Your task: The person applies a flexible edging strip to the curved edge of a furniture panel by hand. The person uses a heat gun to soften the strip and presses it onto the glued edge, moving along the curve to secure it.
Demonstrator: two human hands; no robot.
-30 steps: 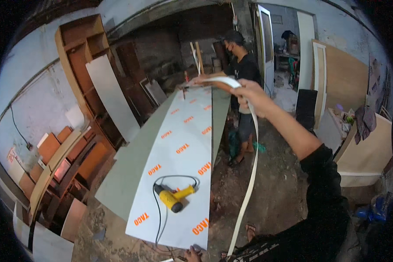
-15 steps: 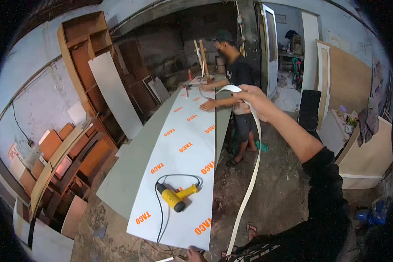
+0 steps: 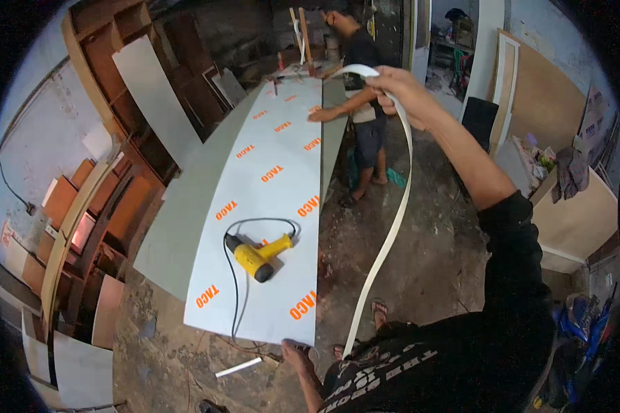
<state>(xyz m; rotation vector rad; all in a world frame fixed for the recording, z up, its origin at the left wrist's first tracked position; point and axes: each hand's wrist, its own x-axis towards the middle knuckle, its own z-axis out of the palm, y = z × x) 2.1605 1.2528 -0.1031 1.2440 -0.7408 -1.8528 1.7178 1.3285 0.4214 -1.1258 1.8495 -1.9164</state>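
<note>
White strip (image 3: 408, 193) lies pinched in the right hand (image 3: 405, 96), grip closed.

Workshop: long panel (image 3: 241, 196), heat gun (image 3: 253, 261)

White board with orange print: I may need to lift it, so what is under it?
A grey-green sheet shows beneath the white board, sticking out on both sides. Anything between them is covered and cannot be seen.

Person's wear: one black top (image 3: 455, 337), loose cut, pale block lettering (image 3: 386, 375) across the front. Right sleeve (image 3: 513, 237): black, bunched near the elbow, forearm uncovered. Right hand (image 3: 408, 93), left hand (image 3: 297, 355): both bare. One open sandal (image 3: 379, 308).
</note>
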